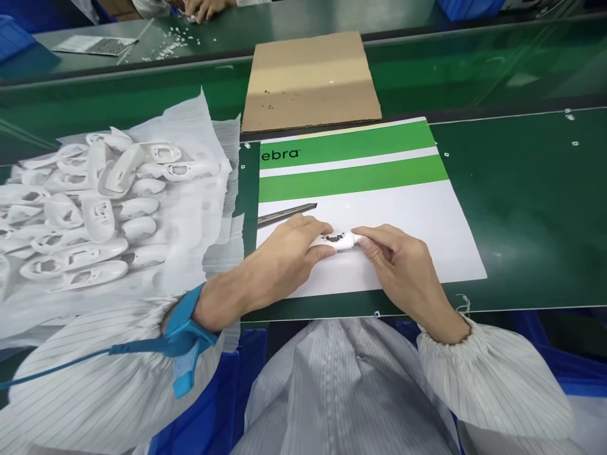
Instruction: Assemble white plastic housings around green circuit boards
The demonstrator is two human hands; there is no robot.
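My left hand (294,246) and my right hand (393,259) both pinch a small white plastic housing (334,241) from either end, holding it just above a white and green printed card (379,183). A dark opening shows in the housing's top, and my fingers hide its ends. A slim metal tool (287,215), possibly a file, lies on the card beyond my left hand, its near end hidden by that hand. A blue wrist strap (184,325) with a cord circles my left wrist.
A heap of several white plastic housings (80,215) lies on white wrapping sheet (180,123) to my left. A cardboard sheet (310,82) sits beyond the card on the green bench. Further off, a co-worker's hand (203,7) works among small white pieces. Blue bins (203,404) stand below the bench edge.
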